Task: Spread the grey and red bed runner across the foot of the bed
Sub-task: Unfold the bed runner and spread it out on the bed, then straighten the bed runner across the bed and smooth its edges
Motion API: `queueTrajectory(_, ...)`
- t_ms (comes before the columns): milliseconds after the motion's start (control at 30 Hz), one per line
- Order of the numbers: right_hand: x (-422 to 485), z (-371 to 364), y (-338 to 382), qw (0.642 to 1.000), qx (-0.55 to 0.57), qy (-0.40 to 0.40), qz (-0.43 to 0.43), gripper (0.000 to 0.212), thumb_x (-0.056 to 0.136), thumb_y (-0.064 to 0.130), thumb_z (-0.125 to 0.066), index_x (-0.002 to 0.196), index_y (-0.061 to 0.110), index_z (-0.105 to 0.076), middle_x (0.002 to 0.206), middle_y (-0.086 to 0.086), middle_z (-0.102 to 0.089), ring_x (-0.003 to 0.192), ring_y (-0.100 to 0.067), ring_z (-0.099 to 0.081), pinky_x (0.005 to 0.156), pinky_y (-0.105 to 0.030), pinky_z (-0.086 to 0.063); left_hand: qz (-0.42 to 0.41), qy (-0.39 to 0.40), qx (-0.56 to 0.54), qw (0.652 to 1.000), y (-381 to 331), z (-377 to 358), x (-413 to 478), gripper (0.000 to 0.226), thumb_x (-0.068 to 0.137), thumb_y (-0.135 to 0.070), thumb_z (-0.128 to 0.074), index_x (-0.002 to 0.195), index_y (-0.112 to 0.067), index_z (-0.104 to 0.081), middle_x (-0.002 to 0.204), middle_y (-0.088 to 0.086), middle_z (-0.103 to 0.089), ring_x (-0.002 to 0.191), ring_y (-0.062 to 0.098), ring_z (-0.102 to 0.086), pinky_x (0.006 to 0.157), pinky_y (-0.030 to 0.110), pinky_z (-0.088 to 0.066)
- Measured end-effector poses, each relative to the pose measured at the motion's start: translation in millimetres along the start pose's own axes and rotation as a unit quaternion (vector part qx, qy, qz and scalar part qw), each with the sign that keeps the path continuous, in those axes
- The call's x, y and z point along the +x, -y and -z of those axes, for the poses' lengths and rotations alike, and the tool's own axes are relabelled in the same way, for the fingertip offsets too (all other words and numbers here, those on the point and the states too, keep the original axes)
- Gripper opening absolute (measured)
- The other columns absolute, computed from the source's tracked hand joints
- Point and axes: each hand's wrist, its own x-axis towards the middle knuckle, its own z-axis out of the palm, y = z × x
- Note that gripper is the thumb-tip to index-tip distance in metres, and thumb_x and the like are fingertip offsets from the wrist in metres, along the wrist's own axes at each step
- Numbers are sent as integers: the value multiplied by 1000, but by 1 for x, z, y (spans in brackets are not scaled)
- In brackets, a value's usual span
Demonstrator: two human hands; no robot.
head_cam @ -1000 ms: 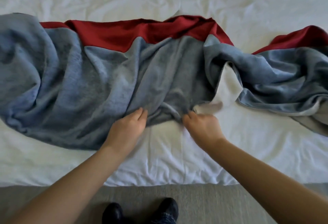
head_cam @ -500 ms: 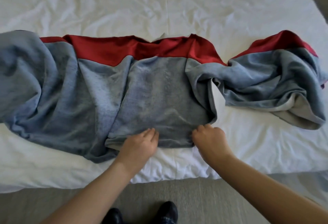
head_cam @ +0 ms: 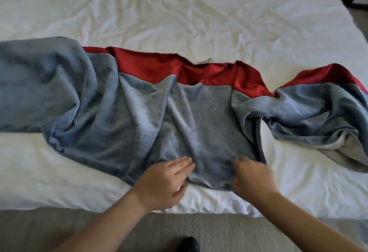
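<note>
Evidently the left hand (head_cam: 165,182) lay flat on the runner (head_cam: 209,122), steadying its near hem, while the right hand (head_cam: 253,176) pinched that hem to draw folds out.

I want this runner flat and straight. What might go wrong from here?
The runner is bunched at its right end, pale underside up; tugging only the middle, where the right hand grips and the left hand rests, may leave it twisted. The near hem sits close to the bed edge, so a hard pull might drag it over.
</note>
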Motion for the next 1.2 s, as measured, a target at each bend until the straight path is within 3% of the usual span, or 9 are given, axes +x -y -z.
queueTrajectory(133, 28, 35, 85, 992, 72, -75, 71, 24, 82, 29, -47, 101, 25, -61, 102, 5, -61, 88, -22, -63, 63, -30, -50, 83, -57, 40, 994, 72, 47, -59, 44, 81, -16, -46, 117, -2, -66, 122, 12, -65, 110, 22, -64, 89, 33, -54)
queueTrajectory(333, 57, 78, 266, 954, 135, -164, 211, 24, 84, 28, -47, 102, 22, -62, 99, -1, -62, 94, -26, -60, 66, -34, -46, 254, -111, 124, 953, 184, 113, -172, 47, 81, -14, -36, 112, 3, -68, 117, 16, -67, 98, 29, -69, 82, 32, -52)
queueTrajectory(500, 74, 84, 415, 927, 143, -186, 293, 22, 81, 16, -51, 97, 15, -66, 93, -4, -63, 87, -28, -58, 57, -32, -41, 301, -66, 168, 936, 263, 146, -247, 51, 79, -15, -34, 111, 5, -67, 115, 19, -67, 93, 33, -70, 64, 43, -59)
queueTrajectory(633, 96, 83, 495, 937, 116, -195, 267, 22, 63, 9, -67, 83, 15, -70, 78, -4, -64, 71, -28, -62, 46, -27, -40, 282, -36, 173, 943, 315, 158, -276, 46, 77, -16, -46, 110, 8, -66, 115, 24, -66, 97, 35, -68, 66, 44, -60)
queueTrajectory(733, 117, 72, 523, 955, 90, -174, 223, 20, 72, 9, -65, 92, 12, -67, 88, -8, -64, 82, -30, -62, 58, -32, -48, 211, -42, 207, 954, 345, 157, -276, 38, 75, -12, -50, 102, 7, -70, 109, 22, -69, 94, 31, -70, 66, 36, -60)
queueTrajectory(800, 128, 70, 530, 961, 45, -191, 195, 14, 63, 14, -76, 73, 15, -67, 73, -4, -64, 67, -25, -63, 50, -28, -47, 152, -62, 226, 960, 358, 155, -270, 27, 69, -5, -63, 92, 2, -74, 99, 18, -73, 87, 27, -72, 62, 31, -60)
queueTrajectory(900, 136, 71, 535, 959, -5, -220, 178, 23, 46, 18, -84, 53, 18, -62, 53, 2, -58, 47, -19, -58, 42, -22, -42, 94, -56, 251, 962, 371, 152, -261, 16, 61, 3, -74, 73, -9, -74, 76, 9, -73, 69, 22, -72, 49, 28, -55)
queueTrajectory(1033, 131, 68, 541, 959, 42, -226, 166, 21, 47, 16, -84, 55, 17, -65, 53, 0, -58, 49, -21, -59, 43, -23, -42, 62, -87, 252, 962, 378, 148, -275, 21, 74, 1, -57, 74, -10, -74, 70, 6, -71, 59, 20, -69, 41, 26, -50)
queueTrajectory(1200, 92, 48, 574, 949, 106, -225, 192, 22, 48, 22, -86, 56, 18, -66, 56, 2, -57, 51, -19, -59, 38, -21, -40, 30, -100, 209, 972, 375, 159, -326, 29, 78, 0, -47, 76, -4, -76, 79, 13, -74, 68, 23, -72, 50, 29, -57)
